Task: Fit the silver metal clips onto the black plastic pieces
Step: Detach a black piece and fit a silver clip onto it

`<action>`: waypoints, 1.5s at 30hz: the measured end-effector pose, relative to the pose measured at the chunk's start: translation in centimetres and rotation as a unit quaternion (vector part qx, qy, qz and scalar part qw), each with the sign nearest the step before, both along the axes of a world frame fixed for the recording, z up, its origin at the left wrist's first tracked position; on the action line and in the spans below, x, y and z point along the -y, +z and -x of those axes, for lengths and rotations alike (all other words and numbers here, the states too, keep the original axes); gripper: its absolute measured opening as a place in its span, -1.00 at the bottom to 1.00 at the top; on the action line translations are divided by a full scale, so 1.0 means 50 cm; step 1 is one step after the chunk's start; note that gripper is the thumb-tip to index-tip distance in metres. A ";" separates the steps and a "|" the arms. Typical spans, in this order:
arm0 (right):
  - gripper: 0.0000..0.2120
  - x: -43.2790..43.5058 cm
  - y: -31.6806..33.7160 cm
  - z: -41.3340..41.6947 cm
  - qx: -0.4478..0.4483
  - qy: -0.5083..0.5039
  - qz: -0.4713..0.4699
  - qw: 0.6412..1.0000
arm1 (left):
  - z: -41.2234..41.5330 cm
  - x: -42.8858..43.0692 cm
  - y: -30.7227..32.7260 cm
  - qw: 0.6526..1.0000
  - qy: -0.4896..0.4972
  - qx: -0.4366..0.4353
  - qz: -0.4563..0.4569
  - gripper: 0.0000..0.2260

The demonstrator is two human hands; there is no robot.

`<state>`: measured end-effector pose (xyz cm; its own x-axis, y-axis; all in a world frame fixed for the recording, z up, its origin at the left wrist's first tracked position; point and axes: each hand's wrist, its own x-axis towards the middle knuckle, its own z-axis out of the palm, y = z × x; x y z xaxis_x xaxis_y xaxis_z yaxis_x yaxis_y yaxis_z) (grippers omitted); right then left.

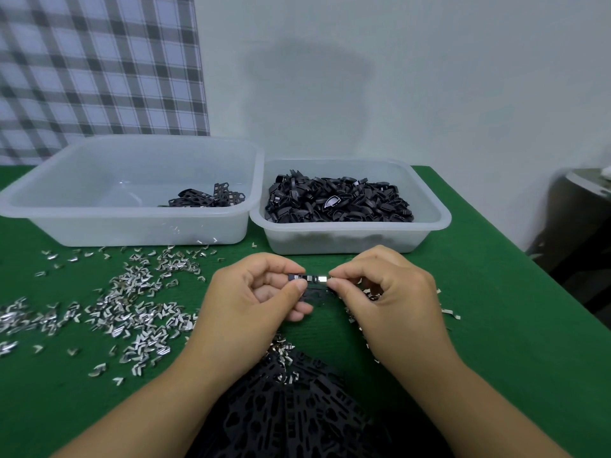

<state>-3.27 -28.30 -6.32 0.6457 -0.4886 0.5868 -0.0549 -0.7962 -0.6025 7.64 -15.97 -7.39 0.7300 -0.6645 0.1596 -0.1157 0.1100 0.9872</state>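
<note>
Between my two hands, above the green table, is a black plastic piece [302, 278]. My left hand [254, 299] pinches its left end with thumb and forefinger. My right hand [380, 292] pinches a silver metal clip [321, 278] at the piece's right end. Another silver clip sits on the piece just left of it. Several loose silver clips [132, 309] lie scattered over the table to the left. A heap of flat black plastic pieces [297, 408] lies between my forearms at the near edge.
A large translucent tub [66, 206] at the back left holds a few black pieces. A smaller tub [429, 223] at the back right is full of black loop-shaped parts. A few clips lie beside my right hand. The table's right edge runs diagonally past a dark object.
</note>
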 end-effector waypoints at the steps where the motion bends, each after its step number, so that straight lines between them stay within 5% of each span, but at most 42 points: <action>1: -0.92 -0.001 0.000 0.000 -0.003 0.003 -0.002 1.000 | 0.000 0.000 0.000 1.000 -0.001 -0.001 0.001 -0.86; 24: -0.88 -0.001 0.003 -0.014 -0.063 0.023 -0.175 0.982 | -0.005 0.001 -0.002 0.999 -0.011 -0.007 0.032 -0.70; 35: -0.82 -0.024 0.021 -0.028 -0.073 0.016 -0.028 0.997 | -0.021 0.000 -0.001 0.993 0.078 -0.055 0.067 -0.77; 40: -0.82 -0.040 0.030 -0.022 -0.239 0.168 0.025 0.956 | -0.034 -0.003 -0.001 0.982 0.086 -0.134 0.100 -0.78; 45: -0.75 -0.044 0.023 -0.028 -0.289 0.219 0.054 0.930 | -0.033 -0.001 -0.001 0.981 0.090 -0.137 0.103 -0.78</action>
